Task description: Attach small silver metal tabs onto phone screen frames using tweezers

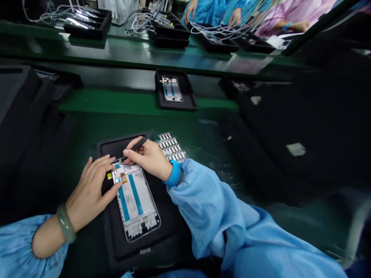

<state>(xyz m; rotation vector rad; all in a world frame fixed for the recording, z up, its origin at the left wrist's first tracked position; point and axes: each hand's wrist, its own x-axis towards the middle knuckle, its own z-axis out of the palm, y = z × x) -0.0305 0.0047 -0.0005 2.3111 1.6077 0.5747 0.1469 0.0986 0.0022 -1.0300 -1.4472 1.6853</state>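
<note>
A phone frame (149, 199) with blue strips and a small orange flex piece lies in a black foam tray (171, 227) on the green bench. My left hand (94, 183) rests along its left edge, fingers apart, fingertips touching the frame. At the top end of the frame, my right hand (147, 156) is closed around black tweezers (142, 139), tilted like a pen. Their tips are hidden behind my fingers. A sheet of small metallic stickers (172, 148) lies just past my right wrist, partly covered by it.
Another phone frame (172, 89) sits in a black tray (189, 101) farther back. Stacked black trays rise at the left (17, 100) and right (290, 154). Beyond the raised green ledge (127, 54) are trays with cables, and co-workers' hands (235, 17) at the top.
</note>
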